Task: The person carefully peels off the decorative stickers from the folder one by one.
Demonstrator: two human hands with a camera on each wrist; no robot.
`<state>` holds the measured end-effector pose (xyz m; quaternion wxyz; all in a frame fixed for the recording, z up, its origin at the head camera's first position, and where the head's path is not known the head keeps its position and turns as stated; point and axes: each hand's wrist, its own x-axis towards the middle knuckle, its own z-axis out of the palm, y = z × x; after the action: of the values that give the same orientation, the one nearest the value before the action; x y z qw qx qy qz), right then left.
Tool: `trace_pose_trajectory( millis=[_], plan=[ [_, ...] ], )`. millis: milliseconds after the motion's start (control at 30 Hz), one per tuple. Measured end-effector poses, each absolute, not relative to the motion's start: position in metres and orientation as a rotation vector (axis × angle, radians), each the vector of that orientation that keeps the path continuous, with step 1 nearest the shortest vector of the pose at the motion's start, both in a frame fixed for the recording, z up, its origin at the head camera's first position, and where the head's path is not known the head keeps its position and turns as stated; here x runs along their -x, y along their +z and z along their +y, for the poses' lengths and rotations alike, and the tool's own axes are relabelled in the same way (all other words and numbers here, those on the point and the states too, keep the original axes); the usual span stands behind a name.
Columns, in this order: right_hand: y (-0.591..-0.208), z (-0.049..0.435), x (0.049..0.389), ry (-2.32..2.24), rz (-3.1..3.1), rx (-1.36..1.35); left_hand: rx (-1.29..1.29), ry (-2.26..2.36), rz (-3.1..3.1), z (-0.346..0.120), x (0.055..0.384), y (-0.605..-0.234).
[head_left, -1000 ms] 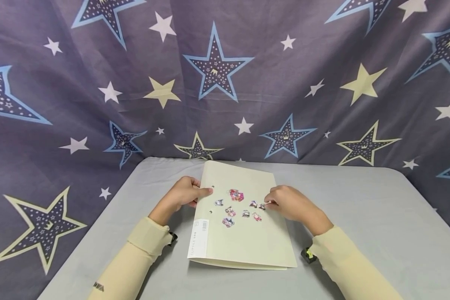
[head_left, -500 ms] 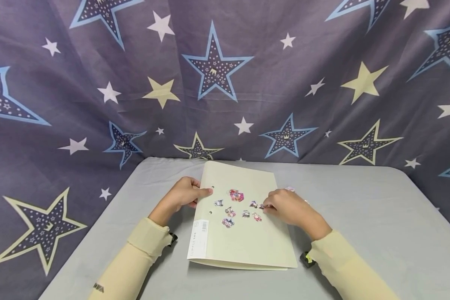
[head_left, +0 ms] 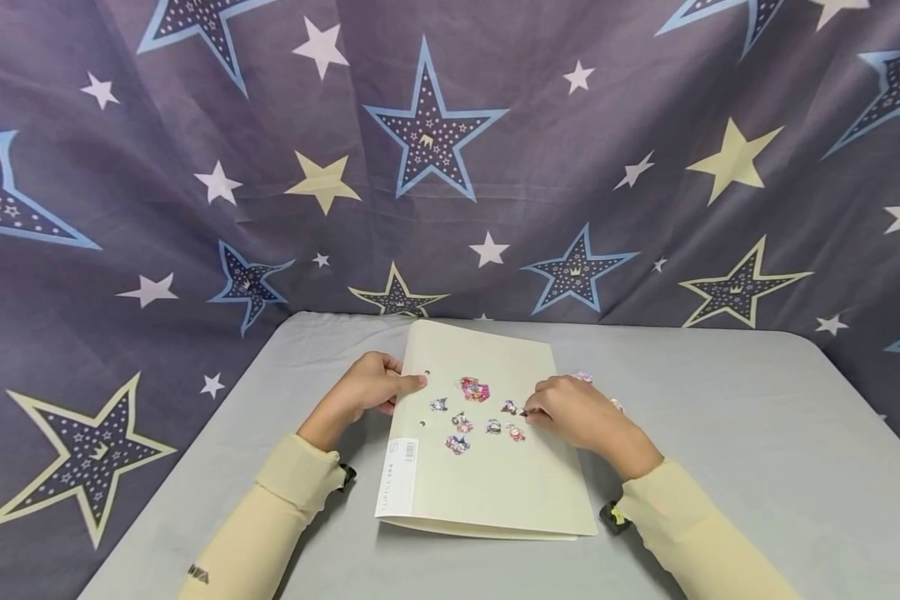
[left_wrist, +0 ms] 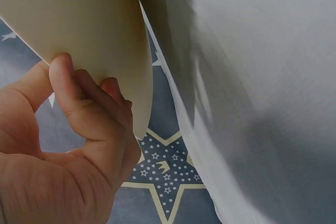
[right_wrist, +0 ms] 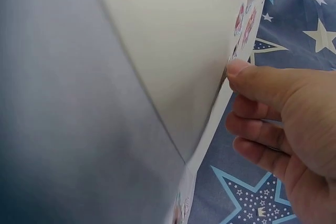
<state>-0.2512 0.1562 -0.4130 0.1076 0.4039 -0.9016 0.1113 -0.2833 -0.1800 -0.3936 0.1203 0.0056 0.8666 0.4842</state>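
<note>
A cream clip file folder (head_left: 495, 492) lies closed on the table, with a white label on its lower left corner. My left hand (head_left: 367, 385) grips its left edge, thumb on top and fingers underneath; the left wrist view shows the cream cover (left_wrist: 100, 19) between thumb and fingers. Several small cartoon character stickers lie on the cover, among them a larger pink one (head_left: 474, 389). Near the cover's right edge my right hand (head_left: 577, 408) pinches a small dark sticker (head_left: 524, 412), mostly hidden by the fingertips. In the right wrist view the thumb (right_wrist: 262, 80) touches the cover.
More stickers (head_left: 583, 377) lie on the grey tabletop (head_left: 690, 392) just beyond the right hand. A star-patterned curtain (head_left: 450, 167) hangs behind and beside the table.
My right hand has come slightly lower and closer over the small dark sticker, uncovering the stickers on the tabletop behind it. The left hand and folder have hardly moved.
</note>
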Motion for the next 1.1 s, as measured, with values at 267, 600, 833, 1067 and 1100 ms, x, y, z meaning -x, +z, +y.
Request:
trace_pose_trajectory(
  millis=[267,600,833,1067,1100],
  plan=[
    [-0.4137,0.1533,0.2516,0.212,-2.594,-1.221,-0.021,1.415,2.538,-0.1791,0.2828,-0.3924],
    [-0.4139,0.1501,0.2504,0.194,-2.583,-1.17,-0.029,1.422,2.535,-0.1797,0.2816,-0.392],
    [-0.415,0.148,0.2496,0.166,-2.572,-1.144,-0.026,1.424,2.533,-0.1799,0.2808,-0.3909],
    [-0.4148,0.1471,0.2505,0.173,-2.585,-1.113,-0.028,1.427,2.532,-0.1809,0.2804,-0.391],
    [-0.4148,0.1473,0.2509,0.175,-2.589,-1.113,-0.029,1.426,2.533,-0.181,0.2803,-0.391]
  ],
)
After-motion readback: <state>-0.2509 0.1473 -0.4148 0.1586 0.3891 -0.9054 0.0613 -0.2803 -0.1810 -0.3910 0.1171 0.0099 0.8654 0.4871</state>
